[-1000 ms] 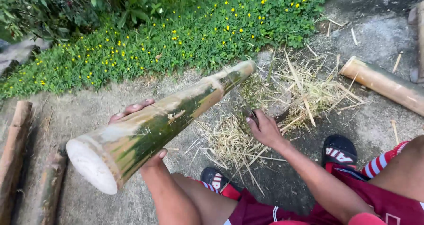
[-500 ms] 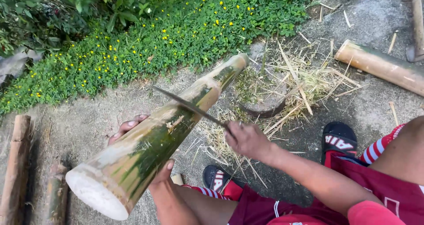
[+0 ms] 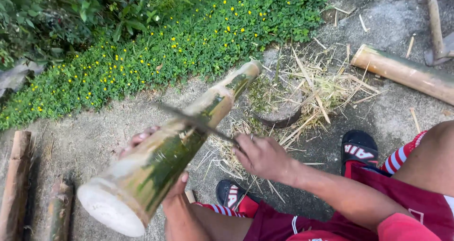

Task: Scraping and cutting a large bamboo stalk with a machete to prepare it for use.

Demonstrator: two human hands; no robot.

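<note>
Grip: your left hand (image 3: 163, 175) cradles the bamboo pole (image 3: 175, 149) from below, tilted off the ground with its far end on the stump (image 3: 279, 106), steadying it while your right hand (image 3: 262, 156), closed round the knife (image 3: 198, 123), lays the blade across it.

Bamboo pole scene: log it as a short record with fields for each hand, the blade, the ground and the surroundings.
left hand: grips the thick bamboo pole from beneath, near its cut end
pole: tilted, far end on a wood block
right hand: closed on the handle of a long blade
blade: lies across the pole's green side
ground: concrete with bamboo shavings
surroundings: yellow-flowered plants, second pole at right
</note>
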